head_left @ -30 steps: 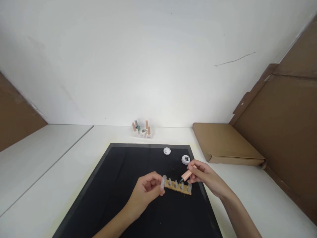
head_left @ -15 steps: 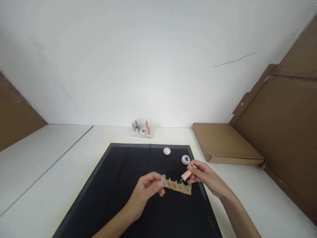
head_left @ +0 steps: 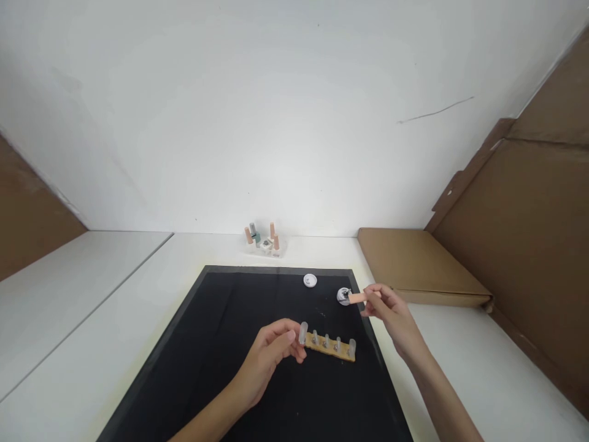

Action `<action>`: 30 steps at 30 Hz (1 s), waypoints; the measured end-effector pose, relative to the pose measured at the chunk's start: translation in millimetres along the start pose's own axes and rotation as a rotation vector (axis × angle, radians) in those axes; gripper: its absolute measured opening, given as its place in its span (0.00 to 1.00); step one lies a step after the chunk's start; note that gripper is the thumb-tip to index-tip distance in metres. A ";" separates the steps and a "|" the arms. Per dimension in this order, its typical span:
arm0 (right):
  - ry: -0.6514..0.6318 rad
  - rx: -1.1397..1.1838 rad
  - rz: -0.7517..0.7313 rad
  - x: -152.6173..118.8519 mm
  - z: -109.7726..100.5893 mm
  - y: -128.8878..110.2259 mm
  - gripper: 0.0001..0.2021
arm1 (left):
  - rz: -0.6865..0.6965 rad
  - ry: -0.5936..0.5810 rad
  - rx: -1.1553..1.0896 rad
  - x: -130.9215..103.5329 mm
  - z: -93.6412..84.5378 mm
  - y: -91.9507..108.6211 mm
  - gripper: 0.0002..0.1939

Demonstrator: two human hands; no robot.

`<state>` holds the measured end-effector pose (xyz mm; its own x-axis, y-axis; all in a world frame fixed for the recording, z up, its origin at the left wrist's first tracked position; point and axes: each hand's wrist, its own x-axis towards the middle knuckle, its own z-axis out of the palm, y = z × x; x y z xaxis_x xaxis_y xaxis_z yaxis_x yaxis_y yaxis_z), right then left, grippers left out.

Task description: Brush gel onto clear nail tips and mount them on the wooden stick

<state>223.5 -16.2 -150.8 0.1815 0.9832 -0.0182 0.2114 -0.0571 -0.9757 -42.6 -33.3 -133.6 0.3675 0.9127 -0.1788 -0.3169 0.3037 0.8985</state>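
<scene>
My left hand pinches the left end of a tan strip, which carries several upright clear false nail tips on small metallic bases. The fingers sit right beside the leftmost tip; exactly what they grip there is partly hidden. In my right hand is a peach-handled nail polish brush, held nearly level. Its dark bristle end points left, over a small round white pot with dark contents. Whether the bristles touch the contents is too small to tell.
A white round lid lies on the black mat. Behind the mat, a clear tray holds several polish bottles with peach and grey caps. A flat cardboard box is at the right, against cardboard panels.
My right hand has moved the brush up and right, from beside the nail tips to the white pot, turning it nearly level. My left hand has stayed almost still.
</scene>
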 end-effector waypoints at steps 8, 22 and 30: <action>0.181 -0.335 -0.187 2.7 3.3 9.5 0.11 | -0.020 -0.002 0.054 5.3 -4.2 -8.0 0.17; 0.184 -0.510 -0.287 8.2 8.6 23.3 0.11 | -0.016 0.022 0.105 7.7 -1.9 -10.1 0.21; 0.167 -0.539 -0.280 9.6 7.8 23.8 0.11 | -0.021 0.022 0.122 7.7 -2.1 -10.8 0.20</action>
<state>222.9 -6.7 -175.9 0.1876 0.9358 0.2985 0.7192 0.0761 -0.6907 -38.2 -29.0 -145.6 0.3536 0.9125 -0.2058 -0.2004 0.2888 0.9362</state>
